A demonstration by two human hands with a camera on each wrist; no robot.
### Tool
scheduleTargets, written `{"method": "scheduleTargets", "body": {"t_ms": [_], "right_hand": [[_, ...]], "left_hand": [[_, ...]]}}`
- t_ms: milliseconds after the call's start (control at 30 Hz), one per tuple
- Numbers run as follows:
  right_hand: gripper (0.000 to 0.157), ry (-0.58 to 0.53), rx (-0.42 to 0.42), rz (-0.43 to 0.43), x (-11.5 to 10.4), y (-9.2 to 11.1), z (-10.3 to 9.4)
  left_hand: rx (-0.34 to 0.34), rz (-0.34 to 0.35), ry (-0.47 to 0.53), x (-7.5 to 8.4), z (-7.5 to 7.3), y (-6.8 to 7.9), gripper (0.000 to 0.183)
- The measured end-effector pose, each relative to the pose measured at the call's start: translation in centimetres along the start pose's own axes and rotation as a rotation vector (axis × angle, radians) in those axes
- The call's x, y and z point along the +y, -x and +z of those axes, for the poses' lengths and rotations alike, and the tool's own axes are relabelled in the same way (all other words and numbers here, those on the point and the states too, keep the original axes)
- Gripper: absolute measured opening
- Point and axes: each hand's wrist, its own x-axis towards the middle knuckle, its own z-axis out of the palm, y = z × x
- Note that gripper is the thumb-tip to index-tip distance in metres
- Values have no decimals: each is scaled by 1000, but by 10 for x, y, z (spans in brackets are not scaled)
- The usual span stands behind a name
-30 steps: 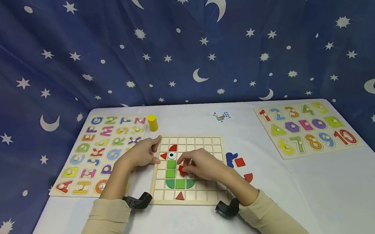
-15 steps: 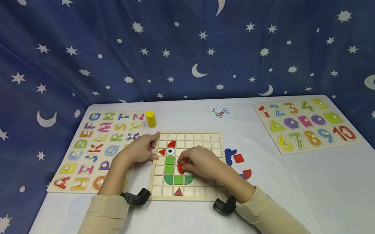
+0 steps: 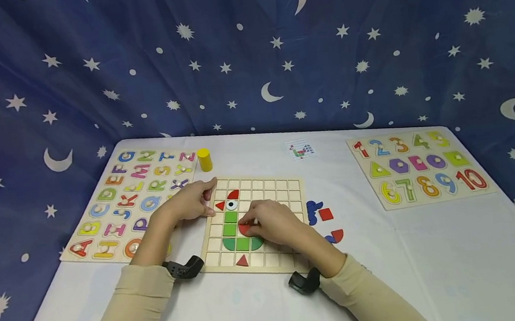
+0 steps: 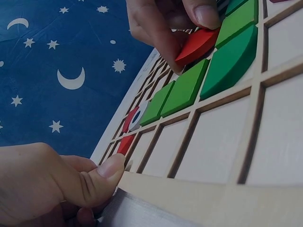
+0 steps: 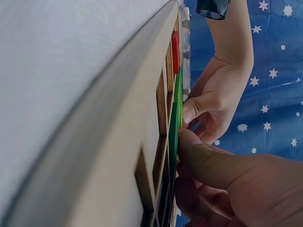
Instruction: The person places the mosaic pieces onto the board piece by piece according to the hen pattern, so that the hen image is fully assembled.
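Now, left hand grips grid board by its left edge, thumb along it. Next along, red piece, just right of green squares, lies flatter than second ago, more face showing: looks nearly seated, fit unclear. Right hand pinches it, thumb and finger apart only by piece. Farther right, off board: loose blue pieces, red square.

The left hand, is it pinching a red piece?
No, the right hand pinches a red piece, while the left hand touches the edge of the grid board.
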Motion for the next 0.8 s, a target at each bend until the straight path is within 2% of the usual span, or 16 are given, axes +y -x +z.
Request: {"method": "scheduleTargets", "body": {"t_ms": [333,567,700,800], "right_hand": [[25,64,1,16,-2,2,-1],[27,54,-23,29,0,2,-6],[33,27,-42,57,8,2,-18],[35,-11,-59,87,24,8,-34]], "left_hand": [[-2,15,-6,-1,0,-1,88],[-13,0,-26,0,-1,0,88],[-11,-5,-26,-1,-1,0,88],[-13,-10,-15,-1,0,0,88]]}}
